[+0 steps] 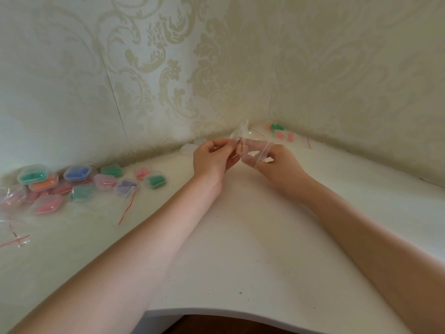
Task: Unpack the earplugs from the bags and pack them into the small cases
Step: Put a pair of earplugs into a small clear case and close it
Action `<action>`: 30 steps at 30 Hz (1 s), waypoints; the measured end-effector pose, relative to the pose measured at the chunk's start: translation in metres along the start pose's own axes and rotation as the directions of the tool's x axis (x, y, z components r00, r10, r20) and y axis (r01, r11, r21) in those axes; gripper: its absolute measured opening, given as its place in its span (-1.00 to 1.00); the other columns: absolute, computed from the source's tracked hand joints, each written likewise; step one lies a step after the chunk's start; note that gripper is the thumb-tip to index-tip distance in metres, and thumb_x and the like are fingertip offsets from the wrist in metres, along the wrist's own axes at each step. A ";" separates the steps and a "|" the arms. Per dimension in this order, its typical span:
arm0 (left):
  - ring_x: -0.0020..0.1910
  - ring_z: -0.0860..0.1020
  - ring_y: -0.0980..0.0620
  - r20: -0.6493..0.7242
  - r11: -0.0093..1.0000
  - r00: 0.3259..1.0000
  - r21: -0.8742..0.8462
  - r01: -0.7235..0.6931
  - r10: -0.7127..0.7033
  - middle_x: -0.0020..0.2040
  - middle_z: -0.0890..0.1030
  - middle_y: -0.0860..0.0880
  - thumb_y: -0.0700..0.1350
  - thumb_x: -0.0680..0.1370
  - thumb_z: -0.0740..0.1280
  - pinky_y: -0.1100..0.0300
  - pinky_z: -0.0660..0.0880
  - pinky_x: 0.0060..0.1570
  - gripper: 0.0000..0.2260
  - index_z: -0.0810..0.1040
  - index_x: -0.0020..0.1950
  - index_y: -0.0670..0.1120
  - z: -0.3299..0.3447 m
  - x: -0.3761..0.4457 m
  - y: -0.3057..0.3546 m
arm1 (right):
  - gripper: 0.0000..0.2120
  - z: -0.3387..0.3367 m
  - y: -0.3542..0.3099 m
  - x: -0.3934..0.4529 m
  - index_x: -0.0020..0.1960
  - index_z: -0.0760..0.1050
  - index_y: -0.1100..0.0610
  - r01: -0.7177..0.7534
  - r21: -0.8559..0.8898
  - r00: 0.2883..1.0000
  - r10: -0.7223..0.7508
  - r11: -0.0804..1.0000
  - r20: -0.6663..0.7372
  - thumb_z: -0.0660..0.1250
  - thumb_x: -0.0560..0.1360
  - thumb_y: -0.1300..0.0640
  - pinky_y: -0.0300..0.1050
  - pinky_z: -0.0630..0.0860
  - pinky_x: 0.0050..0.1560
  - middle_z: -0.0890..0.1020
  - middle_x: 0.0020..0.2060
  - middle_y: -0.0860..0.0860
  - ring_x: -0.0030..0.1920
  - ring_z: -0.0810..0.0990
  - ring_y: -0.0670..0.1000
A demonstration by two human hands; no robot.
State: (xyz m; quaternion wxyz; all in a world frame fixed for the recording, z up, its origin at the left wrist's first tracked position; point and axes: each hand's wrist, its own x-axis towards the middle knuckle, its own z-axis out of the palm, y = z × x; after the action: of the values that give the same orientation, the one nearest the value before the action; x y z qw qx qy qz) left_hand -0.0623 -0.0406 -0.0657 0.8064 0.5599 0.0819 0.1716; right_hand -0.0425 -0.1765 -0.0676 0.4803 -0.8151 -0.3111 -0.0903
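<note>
Both hands meet above the far middle of the white tabletop [240, 237], close to the corner of the patterned wallpaper [168, 68], with a small clear bag [243, 138] stretched between them. The left hand [212, 159] pinches one edge of the bag between thumb and curled fingers [222, 143], while the right hand [277, 165] has its fingers curled around the other side, one finger showing through the plastic; whether the bag holds any earplug cannot be told. Behind the right hand, near the wall, loose earplugs [280, 132] in green, pink and orange lie on the tabletop beside a red strip [308, 142]. Just beyond the left hand sit two pale empty-looking cases [190, 147], partly hidden. Far to the left a cluster of small clear cases [77, 179] holds green, blue, orange, pink and purple earplugs, some stacked against one another. Around that cluster lie crumpled clear bags [14, 196] with red seal lines, and a thin red strip [127, 206] trails toward the front.
</note>
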 end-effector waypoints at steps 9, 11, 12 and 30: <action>-0.43 0.63 0.08 -0.033 0.984 0.995 -0.157 0.088 -0.095 -0.21 0.50 -0.08 -0.29 0.57 0.28 0.28 0.60 -0.30 -0.89 0.42 -0.15 -0.20 0.002 0.001 0.008 | -0.93 -0.001 -0.005 0.003 -0.01 0.58 0.07 -0.024 0.108 0.996 0.033 0.994 -0.082 0.36 0.51 0.16 -0.34 0.46 -0.08 0.61 -0.13 -0.17 -0.11 0.59 0.02; -0.44 0.62 0.08 -0.095 0.990 0.993 -0.129 0.056 -0.069 -0.20 0.49 -0.09 -0.27 0.57 0.29 0.27 0.59 -0.31 -0.90 0.43 -0.14 -0.19 0.000 0.003 0.008 | -0.94 0.002 -0.009 0.002 -0.03 0.51 0.07 -0.098 0.153 0.994 0.103 0.983 -0.028 0.32 0.54 0.09 -0.23 0.49 -0.17 0.61 -0.13 -0.05 -0.21 0.61 -0.01; -0.45 0.61 0.08 -0.144 0.992 0.988 -0.117 0.042 -0.059 -0.20 0.49 -0.08 -0.27 0.57 0.29 0.27 0.59 -0.32 -0.91 0.43 -0.12 -0.19 -0.002 0.003 0.008 | -0.91 0.004 -0.011 0.001 -0.06 0.47 0.10 -0.128 0.180 0.992 0.129 0.975 0.007 0.30 0.55 0.08 -0.23 0.49 -0.25 0.59 -0.16 -0.02 -0.27 0.60 -0.02; -0.38 0.58 0.04 -0.388 0.884 0.842 0.423 -0.198 0.374 -0.22 0.49 -0.05 -0.40 0.48 0.11 0.20 0.60 -0.31 -0.73 0.49 -0.26 -0.12 -0.083 -0.008 0.111 | -0.67 0.004 -0.004 -0.001 -0.34 0.42 0.16 -0.293 0.253 0.952 0.306 0.922 -0.011 -0.02 0.43 0.41 -0.18 0.24 -0.44 0.47 -0.38 0.08 -0.46 0.34 -0.03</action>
State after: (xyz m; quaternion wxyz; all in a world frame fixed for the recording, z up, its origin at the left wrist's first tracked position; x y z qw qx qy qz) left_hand -0.1174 0.0634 0.0074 0.6093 0.6495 0.2146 0.4011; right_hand -0.0465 -0.1724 -0.0668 0.5945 -0.7838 -0.1794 0.0033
